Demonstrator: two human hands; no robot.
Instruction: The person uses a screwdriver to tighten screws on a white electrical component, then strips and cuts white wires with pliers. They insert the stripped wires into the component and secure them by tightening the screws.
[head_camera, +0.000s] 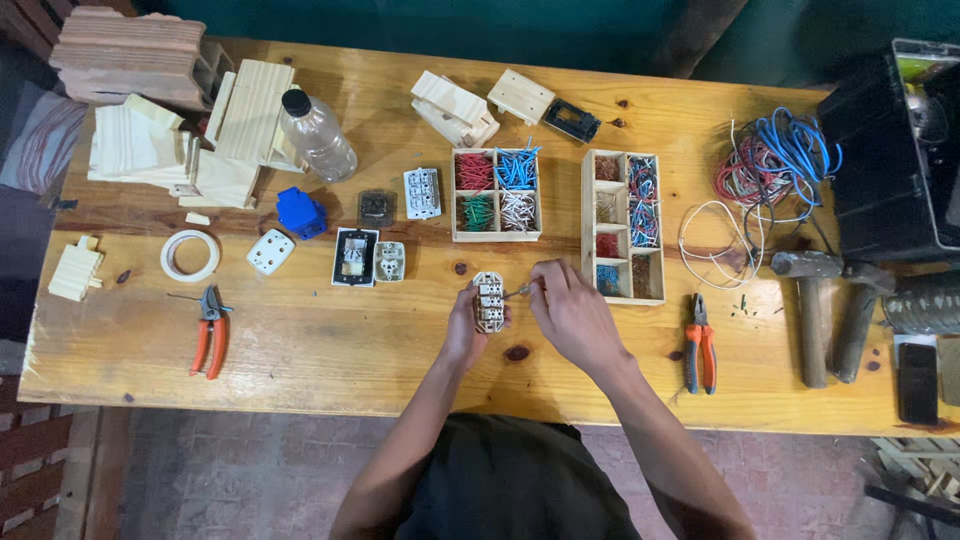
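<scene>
Socket block (488, 301) gripped in left hand (463, 330), right hand (570, 310) pinching a wire, over cluttered wooden table (330, 340).

Bare table (340, 350) runs along the near edge between the orange cutters (209, 343) and pliers (700, 355); wire trays (622, 226), sockets (355, 257) and wood blocks (245, 125) crowd the far half.

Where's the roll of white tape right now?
In the head view, the tape roll lies on the table's left part, between the white socket and small wood block, above the orange-handled cutters.
</scene>
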